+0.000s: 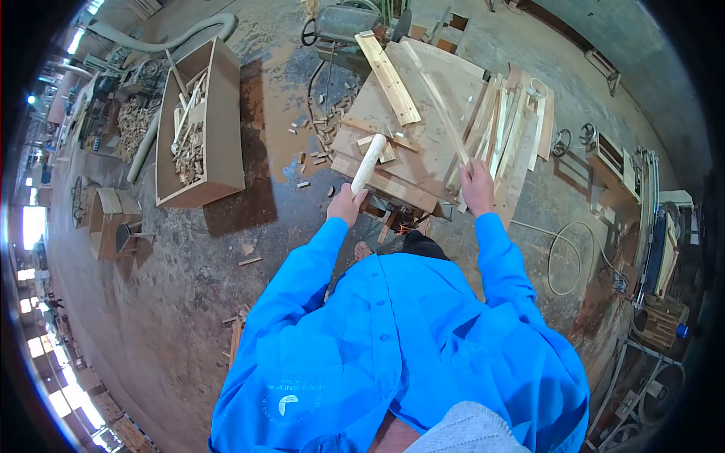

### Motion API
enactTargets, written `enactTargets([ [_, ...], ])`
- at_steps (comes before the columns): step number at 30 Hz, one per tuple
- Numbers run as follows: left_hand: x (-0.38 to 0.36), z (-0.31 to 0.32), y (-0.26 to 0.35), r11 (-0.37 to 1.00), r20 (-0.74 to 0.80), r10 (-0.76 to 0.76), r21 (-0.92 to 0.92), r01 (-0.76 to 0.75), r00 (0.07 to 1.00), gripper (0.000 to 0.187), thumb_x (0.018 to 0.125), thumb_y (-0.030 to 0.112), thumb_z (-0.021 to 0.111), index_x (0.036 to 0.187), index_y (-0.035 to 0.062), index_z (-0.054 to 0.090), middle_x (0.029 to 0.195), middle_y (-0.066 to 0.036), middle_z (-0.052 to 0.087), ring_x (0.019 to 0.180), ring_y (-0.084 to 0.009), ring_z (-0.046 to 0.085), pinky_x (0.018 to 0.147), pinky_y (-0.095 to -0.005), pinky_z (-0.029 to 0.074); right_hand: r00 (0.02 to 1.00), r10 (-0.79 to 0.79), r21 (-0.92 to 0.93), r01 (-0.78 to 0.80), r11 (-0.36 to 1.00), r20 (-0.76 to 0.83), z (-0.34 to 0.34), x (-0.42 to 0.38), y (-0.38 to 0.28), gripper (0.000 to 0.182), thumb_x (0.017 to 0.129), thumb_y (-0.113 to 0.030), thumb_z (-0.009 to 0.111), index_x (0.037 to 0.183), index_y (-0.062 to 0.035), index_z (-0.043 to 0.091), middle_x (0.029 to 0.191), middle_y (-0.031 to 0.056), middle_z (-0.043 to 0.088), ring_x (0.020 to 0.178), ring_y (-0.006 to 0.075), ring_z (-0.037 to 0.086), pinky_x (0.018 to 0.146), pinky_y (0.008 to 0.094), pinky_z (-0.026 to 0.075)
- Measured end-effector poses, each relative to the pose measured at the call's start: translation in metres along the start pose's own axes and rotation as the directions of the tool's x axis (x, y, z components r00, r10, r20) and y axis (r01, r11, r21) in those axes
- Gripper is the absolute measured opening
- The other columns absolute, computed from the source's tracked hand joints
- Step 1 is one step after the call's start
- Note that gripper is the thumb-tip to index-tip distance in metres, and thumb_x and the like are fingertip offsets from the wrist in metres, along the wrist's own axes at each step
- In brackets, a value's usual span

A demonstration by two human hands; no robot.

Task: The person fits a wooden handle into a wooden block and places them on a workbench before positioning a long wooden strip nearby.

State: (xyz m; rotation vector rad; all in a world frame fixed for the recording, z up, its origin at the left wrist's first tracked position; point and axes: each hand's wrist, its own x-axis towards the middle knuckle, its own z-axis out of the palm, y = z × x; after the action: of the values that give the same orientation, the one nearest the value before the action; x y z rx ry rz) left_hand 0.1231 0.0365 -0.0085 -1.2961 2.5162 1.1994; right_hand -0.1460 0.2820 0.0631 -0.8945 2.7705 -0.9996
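My left hand [347,204] is closed round the lower end of a short, pale wooden stick [368,162]. The stick's far end reaches over the front of a wooden worktable [442,69]. At the table's right side, my right hand [476,186] grips the near end of a long, thin wooden strip [436,97], which runs away across the tabletop. A wider wooden board [389,79] lies on the table to the left of that strip. Small wood pieces [387,151] lie just beyond the short stick.
Several long strips [502,132] are laid along the table's right side. A machine [346,24] stands at the far end. Offcuts [326,130] litter the floor to the left. Further left is a large wooden box [223,136] of scraps. A cable loop [565,260] lies right.
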Motion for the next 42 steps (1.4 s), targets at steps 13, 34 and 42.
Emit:
enactTargets([
  [13, -0.002, -0.010, 0.006, 0.996, 0.063, -0.064, 0.064, 0.060, 0.996, 0.058, 0.105, 0.054, 0.061, 0.125, 0.0008, 0.053, 0.111, -0.031, 0.072, 0.106, -0.0521, 0.068, 0.087, -0.0601, 0.053, 0.983, -0.031, -0.180, 0.064, 0.982, 0.180, 0.072, 0.083, -0.006, 0.034, 0.101, -0.031, 0.066, 0.114, 0.0002, 0.068, 0.117, 0.0247, 0.068, 0.108, 0.0469, 0.067, 0.093, 0.0554, 0.055],
  [34, 0.026, -0.007, 0.044, 0.992, -0.021, -0.068, 0.107, 0.070, 0.997, 0.063, 0.105, 0.061, 0.056, 0.117, -0.0003, 0.060, 0.105, -0.031, 0.073, 0.100, -0.0512, 0.070, 0.085, -0.0608, 0.055, 0.996, -0.037, -0.113, 0.047, 0.992, 0.086, 0.128, 0.178, -0.019, 0.042, 0.104, -0.039, 0.059, 0.124, -0.0041, 0.071, 0.132, 0.0248, 0.066, 0.129, 0.0436, 0.059, 0.107, 0.0553, 0.049],
  [42, 0.031, 0.000, 0.038, 0.993, -0.032, -0.020, 0.115, 0.023, 0.999, 0.061, 0.106, 0.062, 0.052, 0.111, 0.0020, 0.057, 0.105, -0.029, 0.074, 0.097, -0.0498, 0.072, 0.082, -0.0597, 0.056, 0.996, -0.063, -0.046, 0.060, 0.997, -0.063, 0.201, 0.209, -0.033, 0.029, 0.099, -0.030, 0.066, 0.116, -0.0081, 0.075, 0.113, 0.0191, 0.068, 0.111, 0.0413, 0.063, 0.095, 0.0539, 0.051],
])
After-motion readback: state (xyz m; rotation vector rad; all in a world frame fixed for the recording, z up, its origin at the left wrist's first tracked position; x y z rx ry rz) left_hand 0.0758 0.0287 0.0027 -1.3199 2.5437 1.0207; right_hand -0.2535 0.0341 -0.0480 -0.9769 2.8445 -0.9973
